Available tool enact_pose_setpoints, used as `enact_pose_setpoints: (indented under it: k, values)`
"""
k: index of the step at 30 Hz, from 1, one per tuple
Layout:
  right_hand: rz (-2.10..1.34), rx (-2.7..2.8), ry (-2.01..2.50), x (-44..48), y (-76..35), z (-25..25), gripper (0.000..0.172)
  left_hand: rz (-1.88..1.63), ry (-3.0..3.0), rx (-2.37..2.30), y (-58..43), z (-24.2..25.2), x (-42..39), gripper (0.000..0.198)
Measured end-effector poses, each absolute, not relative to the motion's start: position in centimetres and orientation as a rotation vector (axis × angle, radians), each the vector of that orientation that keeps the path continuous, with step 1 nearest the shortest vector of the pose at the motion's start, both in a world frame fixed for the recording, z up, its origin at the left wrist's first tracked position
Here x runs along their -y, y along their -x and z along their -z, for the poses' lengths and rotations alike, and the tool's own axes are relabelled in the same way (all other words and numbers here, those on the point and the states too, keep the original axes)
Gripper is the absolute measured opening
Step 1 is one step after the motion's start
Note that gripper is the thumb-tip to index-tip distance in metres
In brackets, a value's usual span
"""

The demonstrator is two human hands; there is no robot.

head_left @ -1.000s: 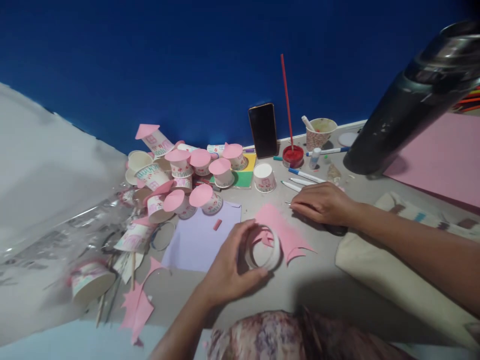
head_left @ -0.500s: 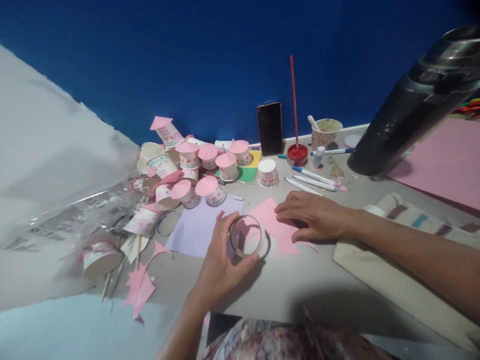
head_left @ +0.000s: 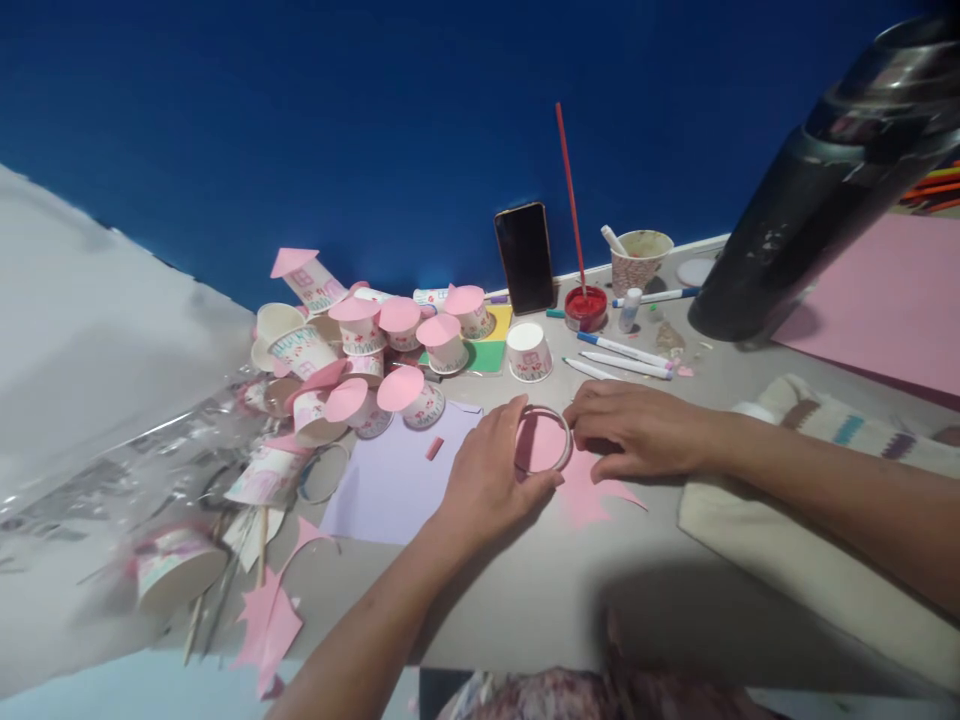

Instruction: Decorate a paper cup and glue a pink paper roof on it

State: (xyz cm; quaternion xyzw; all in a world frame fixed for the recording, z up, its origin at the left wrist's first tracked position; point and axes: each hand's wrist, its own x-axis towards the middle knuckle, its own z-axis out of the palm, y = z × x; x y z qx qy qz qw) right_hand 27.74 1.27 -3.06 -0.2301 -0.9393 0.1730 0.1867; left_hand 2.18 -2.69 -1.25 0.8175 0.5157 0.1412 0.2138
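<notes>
My left hand [head_left: 491, 475] grips a clear tape ring [head_left: 543, 441] by its left rim and holds it flat on a pink paper scrap [head_left: 581, 488]. Pink shows through the ring's middle. My right hand [head_left: 637, 430] lies on the same pink scrap just right of the ring, fingers bent and pressing the paper down, fingertips close to the ring's edge. A lilac paper sheet [head_left: 394, 480] lies to the left of both hands.
A heap of paper cups with pink round lids [head_left: 367, 350] sits at the left. A phone [head_left: 525, 258], red paint pot with brush [head_left: 585, 305], markers [head_left: 622, 355] and a smeared cup [head_left: 639, 258] stand behind. A dark flask [head_left: 817, 190] and a folded cloth [head_left: 795, 530] are on the right.
My left hand carried the tape ring up and right and laid it flat on the pink scrap. My right hand slid left onto that scrap beside the ring.
</notes>
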Motion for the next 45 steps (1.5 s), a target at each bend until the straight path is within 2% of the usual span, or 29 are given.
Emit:
enact_pose_setpoints:
  k: [8, 11, 19, 21, 26, 29, 37, 45]
  values:
    - [-0.337, 2.802, 0.809, -1.2, -27.7, 2.8, 0.034, -0.477, -2.332, -1.389, -1.9, 3.2, 2.5, 0.094]
    - [-0.379, 2.799, 0.811, -1.2, -27.7, 2.9, 0.032, -0.547, -2.262, -1.353, -1.2, 3.3, 2.7, 0.101]
    - [-0.401, 2.813, 0.750, -1.3, -28.0, 3.2, 0.030, -0.484, -1.940, -1.374, 0.6, 2.3, 2.4, 0.102]
    - [-0.398, 2.823, 0.732, -1.3, -28.0, 3.2, 0.029, -0.471, -1.951, -1.339, 0.9, 2.1, 2.1, 0.095]
    - [-0.397, 2.813, 0.714, -1.4, -28.1, 3.4, 0.029, -0.504, -2.023, -1.200, 1.0, 1.7, 1.5, 0.055]
    - [-0.391, 2.810, 0.699, -1.4, -28.1, 3.5, 0.029, -0.503, -2.033, -1.192, 0.8, 1.7, 1.4, 0.040]
    - [-0.418, 2.810, 0.690, -1.5, -28.1, 3.2, 0.030, -0.480, -2.032, -1.225, 0.9, 1.9, 1.3, 0.016]
    - [-0.391, 2.823, 0.664, -1.3, -28.1, 3.1, 0.028, -0.452, -2.059, -1.178, 1.2, 1.9, 1.0, 0.010]
